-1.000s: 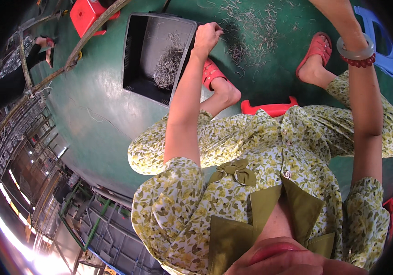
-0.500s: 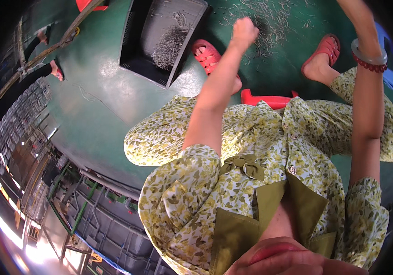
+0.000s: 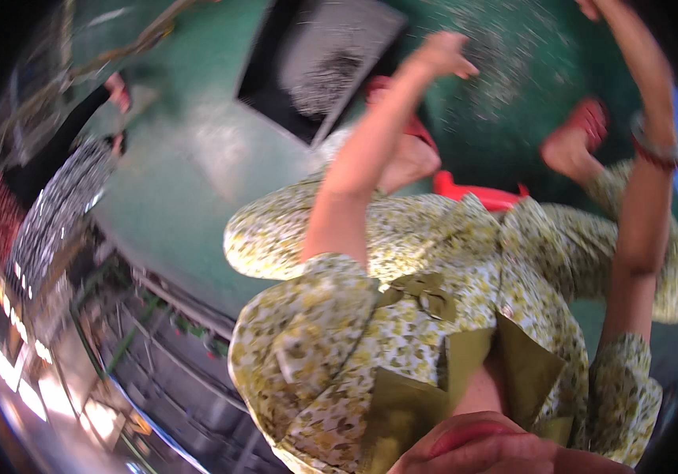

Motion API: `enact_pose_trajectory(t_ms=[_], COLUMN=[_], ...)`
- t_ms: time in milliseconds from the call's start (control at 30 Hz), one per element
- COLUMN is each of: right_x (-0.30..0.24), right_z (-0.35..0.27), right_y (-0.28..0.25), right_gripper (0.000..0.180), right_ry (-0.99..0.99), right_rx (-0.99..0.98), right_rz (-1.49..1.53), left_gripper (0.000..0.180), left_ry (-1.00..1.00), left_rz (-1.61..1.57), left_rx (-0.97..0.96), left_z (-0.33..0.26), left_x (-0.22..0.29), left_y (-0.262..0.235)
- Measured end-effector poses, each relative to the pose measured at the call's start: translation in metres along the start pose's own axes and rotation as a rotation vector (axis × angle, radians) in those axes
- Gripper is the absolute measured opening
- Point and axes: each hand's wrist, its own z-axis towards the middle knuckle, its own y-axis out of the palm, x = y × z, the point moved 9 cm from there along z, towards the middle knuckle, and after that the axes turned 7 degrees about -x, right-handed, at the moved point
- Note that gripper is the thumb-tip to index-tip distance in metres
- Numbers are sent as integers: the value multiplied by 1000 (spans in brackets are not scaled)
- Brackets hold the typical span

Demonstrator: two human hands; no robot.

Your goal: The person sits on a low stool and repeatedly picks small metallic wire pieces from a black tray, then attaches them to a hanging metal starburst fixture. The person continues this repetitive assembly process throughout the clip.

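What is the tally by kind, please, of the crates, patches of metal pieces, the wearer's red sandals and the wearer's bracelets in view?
Dark crate: 1
Patches of metal pieces: 2 (heap in the crate, scatter on the floor; single pieces too blurred to count)
Red sandals: 2
Bracelets: 2 (pale bangle, red beads)
Total: 7

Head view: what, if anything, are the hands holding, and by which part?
Left hand: nothing visible in it, though blurred. Right hand: cut off by top edge, cannot tell.
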Motion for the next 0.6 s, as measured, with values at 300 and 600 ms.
enact_pose_trajectory(t_ms=[300, 600], right_x=[9, 111], right_z=[5, -13], right_y=[11, 14], right_gripper=[12, 26], right_ry=[103, 407], right_rx=[-58, -229], right_rz=[243, 233], left_gripper=[26, 118], left_ry=[-289, -810], left_rz=[764, 305], left_rx=[21, 45], left_z=[-137, -218], left_x=[7, -197], left_y=[-132, -107])
